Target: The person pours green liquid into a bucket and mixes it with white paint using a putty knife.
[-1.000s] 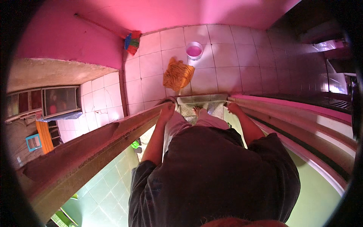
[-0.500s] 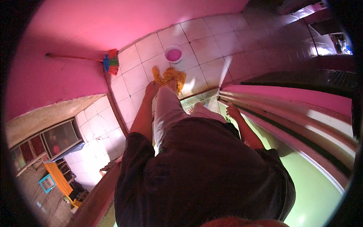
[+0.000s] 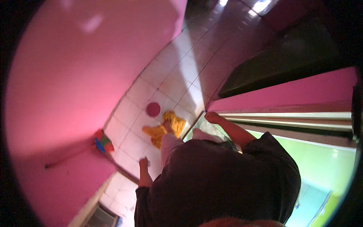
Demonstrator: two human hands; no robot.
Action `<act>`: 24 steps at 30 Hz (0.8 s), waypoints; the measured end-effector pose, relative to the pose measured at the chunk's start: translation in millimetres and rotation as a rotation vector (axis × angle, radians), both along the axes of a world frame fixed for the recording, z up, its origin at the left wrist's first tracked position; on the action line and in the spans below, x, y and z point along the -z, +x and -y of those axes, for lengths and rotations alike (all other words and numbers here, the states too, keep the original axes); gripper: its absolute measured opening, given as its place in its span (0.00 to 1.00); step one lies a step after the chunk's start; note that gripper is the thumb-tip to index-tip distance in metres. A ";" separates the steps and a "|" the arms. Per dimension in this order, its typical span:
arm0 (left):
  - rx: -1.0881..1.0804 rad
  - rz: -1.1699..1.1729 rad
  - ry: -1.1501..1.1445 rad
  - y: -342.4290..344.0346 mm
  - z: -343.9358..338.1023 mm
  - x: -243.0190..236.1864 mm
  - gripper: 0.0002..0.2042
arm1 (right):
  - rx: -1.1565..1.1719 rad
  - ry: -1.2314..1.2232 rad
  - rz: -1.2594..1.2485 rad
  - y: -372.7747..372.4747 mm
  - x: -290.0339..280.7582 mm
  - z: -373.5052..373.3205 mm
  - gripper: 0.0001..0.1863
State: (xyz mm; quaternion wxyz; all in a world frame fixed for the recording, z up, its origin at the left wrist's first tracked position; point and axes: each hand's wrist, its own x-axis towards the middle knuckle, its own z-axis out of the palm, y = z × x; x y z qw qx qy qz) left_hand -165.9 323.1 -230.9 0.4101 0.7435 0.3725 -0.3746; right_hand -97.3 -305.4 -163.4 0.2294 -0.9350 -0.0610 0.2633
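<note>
Dark fabric sleeves [image 3: 141, 200] end in two bare hands, the left hand [image 3: 144, 162] at seven o'clock and the right hand [image 3: 212, 117] at three o'clock, against the near end of the door frame [image 3: 280, 116]. Fingers are small and blurred, so whether either hand is spread, curled or gripping anything cannot fairly be judged. Just off centre, toward seven o'clock, an orange cloth [image 3: 176, 122] lies crumpled on the pale tiles [image 3: 138, 106], a bare foot [image 3: 167, 126] resting on it. Crossing the sill [image 3: 194, 124] looks half made: one leg [image 3: 172, 149] is on the tile side, the other leg [image 3: 206, 136] on the green side, its foot unclear. Cloth and round pink bucket [image 3: 153, 109], the latter at the cloth's eleven o'clock, are both on the floor. Farther out, near nine o'clock, a multicoloured broom [image 3: 104, 142] rests by the pink wall [image 3: 75, 94].
</note>
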 end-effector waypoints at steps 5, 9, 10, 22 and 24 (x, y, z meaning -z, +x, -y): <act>-0.115 -0.104 -0.101 29.6 5.2 -37.1 0.16 | 0.149 -0.020 0.102 27.3 -42.8 0.2 0.12; -0.076 -0.121 -0.091 108.4 16.0 -51.9 0.16 | 0.447 0.052 -0.085 1.9 6.2 7.8 0.16; -0.148 -0.056 -0.105 123.1 21.1 -54.6 0.16 | 0.366 0.042 0.059 -6.8 20.6 4.2 0.15; 0.366 0.133 -0.221 338.5 131.3 -55.1 0.16 | 0.870 0.201 0.082 -16.6 6.5 16.8 0.12; 0.501 0.137 -0.226 363.5 162.1 -51.0 0.12 | 0.918 0.252 0.328 -9.7 -13.3 28.4 0.12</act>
